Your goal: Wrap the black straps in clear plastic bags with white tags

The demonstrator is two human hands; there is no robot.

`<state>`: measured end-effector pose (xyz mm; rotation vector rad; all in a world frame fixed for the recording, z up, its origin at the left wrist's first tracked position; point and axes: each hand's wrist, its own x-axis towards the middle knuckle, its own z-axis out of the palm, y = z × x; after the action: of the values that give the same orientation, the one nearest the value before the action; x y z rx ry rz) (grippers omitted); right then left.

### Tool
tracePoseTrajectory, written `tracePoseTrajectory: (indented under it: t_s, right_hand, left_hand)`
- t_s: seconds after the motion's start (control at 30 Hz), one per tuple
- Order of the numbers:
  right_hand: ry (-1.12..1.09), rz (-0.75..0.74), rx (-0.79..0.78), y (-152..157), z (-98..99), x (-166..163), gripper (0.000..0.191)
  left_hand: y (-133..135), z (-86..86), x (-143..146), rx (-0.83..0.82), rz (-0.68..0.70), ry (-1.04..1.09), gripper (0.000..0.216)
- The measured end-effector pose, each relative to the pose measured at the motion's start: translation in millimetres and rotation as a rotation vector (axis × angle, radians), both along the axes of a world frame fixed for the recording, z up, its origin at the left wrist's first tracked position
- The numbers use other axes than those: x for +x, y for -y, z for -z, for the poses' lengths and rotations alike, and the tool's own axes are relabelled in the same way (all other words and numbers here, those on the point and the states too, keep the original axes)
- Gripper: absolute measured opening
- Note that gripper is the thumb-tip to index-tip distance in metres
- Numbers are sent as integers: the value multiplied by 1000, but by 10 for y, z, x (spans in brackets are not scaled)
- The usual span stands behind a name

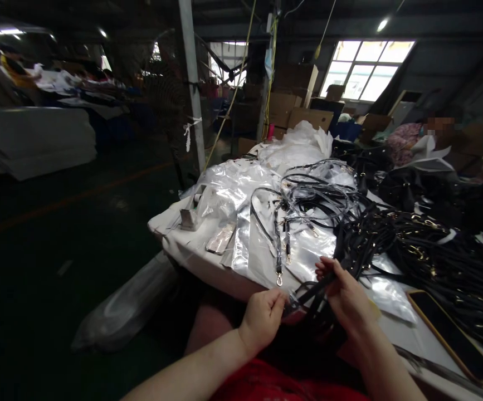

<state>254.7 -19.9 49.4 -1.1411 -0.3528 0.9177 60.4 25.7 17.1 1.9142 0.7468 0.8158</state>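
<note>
1. The left hand [262, 320] is curled, its fingertips pinched together on the low end of a black strap [314, 292].
2. The right hand [345, 298], at 3 o'clock from the left, is clamped on the same strap higher up, with the thumb on top.
3. The strap sits between the hands, just off the near edge of the table [191, 250].
4. At 12 o'clock from the hands another strap lies on clear bags [233, 189], its clasp [279, 281] just above the left thumb.
5. At 2 o'clock a strap pile [433, 250] covers the table.
6. At 4 o'clock from the right hand a phone [454, 337] lies flat, screen dark.
7. At 1 o'clock, well apart, a co-worker [408, 139] is at the far end.
</note>
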Motion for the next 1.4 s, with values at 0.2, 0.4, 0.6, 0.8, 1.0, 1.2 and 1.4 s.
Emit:
tracePoseTrajectory:
  t_s: [0.2,0.4,0.6,0.8,1.0,1.2,1.4]
  right_hand:
    - [7,-373,-153,120,228,-486,37]
    - [-141,-24,-83,-10,291,225,14]
    - [-94,89,57,-32,-277,963,10]
    - [163,71,205,-4,-835,1015,22]
    - [301,47,98,-23,-614,439,35]
    - [433,-349,-113,97,-274,-134,39]
    - [-87,-227,-48,51,-379,115,27]
  left_hand:
    - [-31,-56,45,-50,-7,15,39]
    - [-50,-6,-1,-29,20,-72,41]
    - [-60,-32,103,36,16,-85,40]
    - [-67,-149,256,-24,35,-9,42]
    - [-122,-181,374,-259,64,124,44]
    - [-128,-175,400,-136,-12,84,37]
    - [-78,-176,333,53,-111,-18,41]
